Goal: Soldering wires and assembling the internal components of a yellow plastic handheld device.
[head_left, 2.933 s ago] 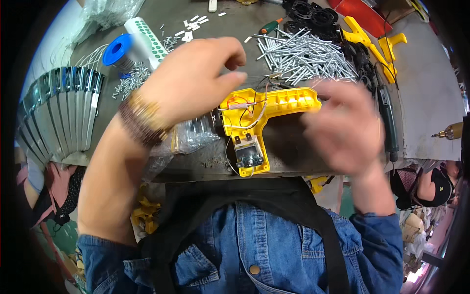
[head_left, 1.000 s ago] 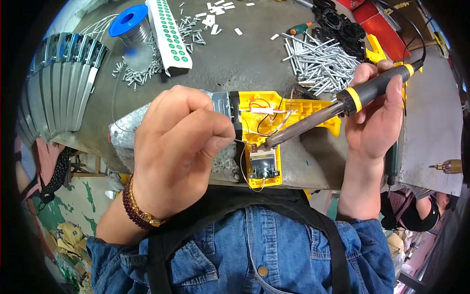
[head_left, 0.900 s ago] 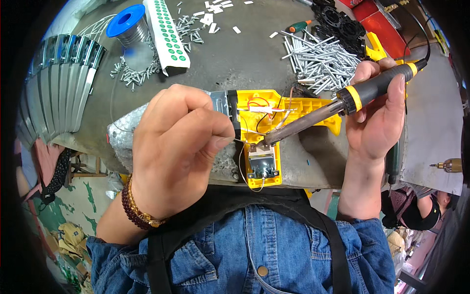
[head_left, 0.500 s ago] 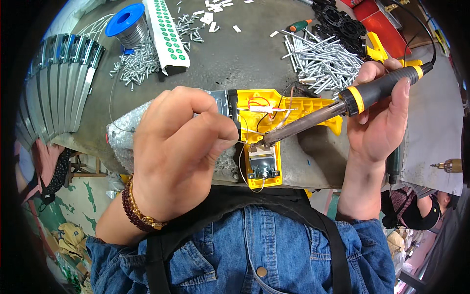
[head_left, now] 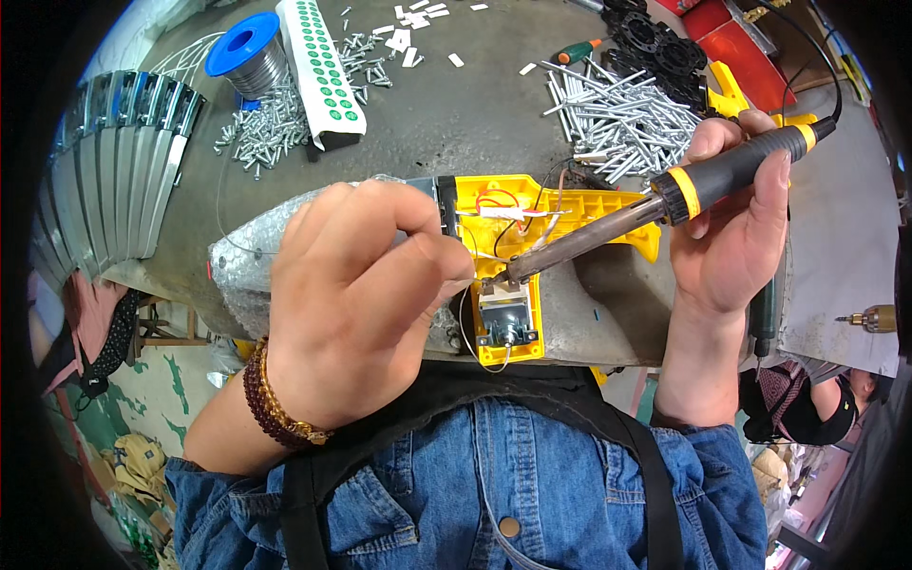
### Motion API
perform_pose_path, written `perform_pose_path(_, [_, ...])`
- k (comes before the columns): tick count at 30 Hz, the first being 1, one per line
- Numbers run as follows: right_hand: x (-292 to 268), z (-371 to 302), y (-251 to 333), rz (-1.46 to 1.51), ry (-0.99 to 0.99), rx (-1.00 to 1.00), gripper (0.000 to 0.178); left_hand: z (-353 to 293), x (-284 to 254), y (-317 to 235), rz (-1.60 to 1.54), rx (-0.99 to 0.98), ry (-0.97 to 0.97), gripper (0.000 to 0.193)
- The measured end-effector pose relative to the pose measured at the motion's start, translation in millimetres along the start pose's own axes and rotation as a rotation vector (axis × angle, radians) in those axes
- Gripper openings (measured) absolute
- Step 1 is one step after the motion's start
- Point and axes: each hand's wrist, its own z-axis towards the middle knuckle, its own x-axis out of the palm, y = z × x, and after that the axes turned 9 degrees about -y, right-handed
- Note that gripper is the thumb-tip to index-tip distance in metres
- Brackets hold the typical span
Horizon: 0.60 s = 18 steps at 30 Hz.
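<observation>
Left fingers [head_left: 439,258] pinching wire [head_left: 221,195], right fingers [head_left: 770,190] gripping soldering iron [head_left: 731,173], grey worktop [head_left: 475,109], green-patched floor [head_left: 142,389]

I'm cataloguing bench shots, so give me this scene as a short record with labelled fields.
Left hand: pinching thin wire
Right hand: holding soldering iron
Iron tip: beside dark component
Workpiece: open yellow housing
Upper left: blue spool, small screws, green-dotted strip
Upper right: metal rods, black parts

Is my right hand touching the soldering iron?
Touching. The head view shows the right hand holding the soldering iron by its black handle, between thumb and fingers.
</observation>
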Motion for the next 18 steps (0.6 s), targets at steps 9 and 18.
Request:
perform_pose_path(9, [0, -2, 2, -0.103, -0.010, -0.001, 0.042, 1, 2, 0, -0.002, 0.035, 0.005, 0.013])
perform_pose_path(18, [2, 0, 2, -0.043, 0.036, -0.009, 0.043, 10, -18, -2, -0.072, -0.091, 0.081, 0.016])
